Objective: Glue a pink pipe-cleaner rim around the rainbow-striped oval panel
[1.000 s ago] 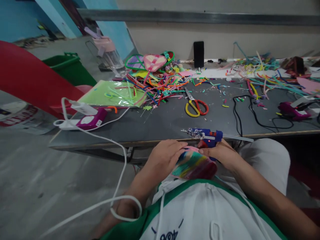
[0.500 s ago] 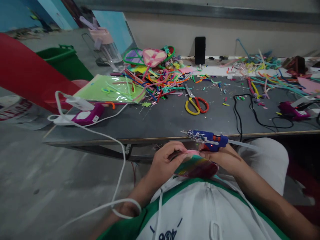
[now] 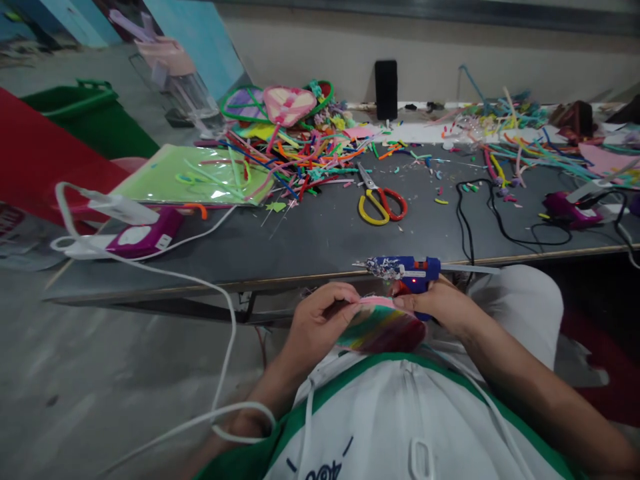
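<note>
Both hands hold a flat multicoloured woven craft piece (image 3: 381, 328) with a pink edge, close to my chest below the table edge. My left hand (image 3: 320, 319) pinches its left side with closed fingers. My right hand (image 3: 436, 305) grips its right side and is also wrapped round the handle of a blue hot-glue gun (image 3: 404, 269), whose red light is on and whose nozzle points left along the table edge.
The grey table (image 3: 320, 240) carries red-and-yellow scissors (image 3: 379, 200), a heap of coloured pipe cleaners (image 3: 300, 157), a green plastic sleeve (image 3: 193, 180), a purple device with white cables (image 3: 137, 239), a black cable (image 3: 470, 213), a second purple glue gun (image 3: 570, 208) and a black phone (image 3: 386, 89). A red chair (image 3: 45, 160) stands left.
The view has shifted slightly, so the table sits further left and higher. My left fingers have moved from lying over the piece to pinching its pink edge.
</note>
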Available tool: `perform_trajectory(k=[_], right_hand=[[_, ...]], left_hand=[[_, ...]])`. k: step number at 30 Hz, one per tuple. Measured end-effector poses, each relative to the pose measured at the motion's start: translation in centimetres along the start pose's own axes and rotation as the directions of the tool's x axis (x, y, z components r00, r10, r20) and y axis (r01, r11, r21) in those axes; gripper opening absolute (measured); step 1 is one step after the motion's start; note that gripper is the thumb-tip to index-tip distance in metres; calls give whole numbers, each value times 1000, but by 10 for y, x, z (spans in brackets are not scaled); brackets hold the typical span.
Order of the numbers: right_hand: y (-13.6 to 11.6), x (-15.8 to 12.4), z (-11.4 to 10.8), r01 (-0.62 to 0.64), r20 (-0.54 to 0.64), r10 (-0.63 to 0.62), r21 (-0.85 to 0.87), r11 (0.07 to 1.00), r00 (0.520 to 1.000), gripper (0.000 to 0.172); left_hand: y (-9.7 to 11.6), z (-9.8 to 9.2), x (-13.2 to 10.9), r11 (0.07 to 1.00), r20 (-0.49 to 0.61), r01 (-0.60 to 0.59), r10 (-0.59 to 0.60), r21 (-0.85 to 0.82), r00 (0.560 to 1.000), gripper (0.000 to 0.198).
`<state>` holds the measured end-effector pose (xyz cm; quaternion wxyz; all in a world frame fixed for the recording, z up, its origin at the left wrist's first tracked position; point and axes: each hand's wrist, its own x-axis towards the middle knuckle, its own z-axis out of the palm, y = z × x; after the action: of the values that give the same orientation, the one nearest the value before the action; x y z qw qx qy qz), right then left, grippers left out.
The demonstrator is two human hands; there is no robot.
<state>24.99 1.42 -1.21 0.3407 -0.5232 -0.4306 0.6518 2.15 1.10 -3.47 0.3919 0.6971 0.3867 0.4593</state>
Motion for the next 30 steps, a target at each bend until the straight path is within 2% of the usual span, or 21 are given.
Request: perform_trajectory(k=[6, 11, 16, 21, 26, 30], right_hand=[[2, -2, -2, 57, 6, -57, -86, 995, 998, 31], [5, -1, -5, 110, 8, -110, -169, 980, 994, 28], [7, 0, -5, 104, 8, -105, -197, 975, 994, 26], [8, 0, -6, 118, 13, -118, -171, 978, 993, 31], [9, 1, -7, 138, 28, -136, -125, 982, 990, 31], [6, -1, -6, 142, 14, -141, -135, 981, 990, 29]], left_hand=[[-2, 2, -3, 996, -25, -87, 87, -1, 996, 9], [0, 1, -4, 983, 39, -182, 181, 36, 983, 15], [-3, 1, -5, 964, 58, -264, 261, 40, 964, 23], [-2, 1, -6, 959, 52, -282, 280, 37, 959, 20], [-1, 8, -4, 938, 53, -303, 298, 169, 953, 15], [0, 14, -4, 913, 0, -319, 330, 255, 944, 11]])
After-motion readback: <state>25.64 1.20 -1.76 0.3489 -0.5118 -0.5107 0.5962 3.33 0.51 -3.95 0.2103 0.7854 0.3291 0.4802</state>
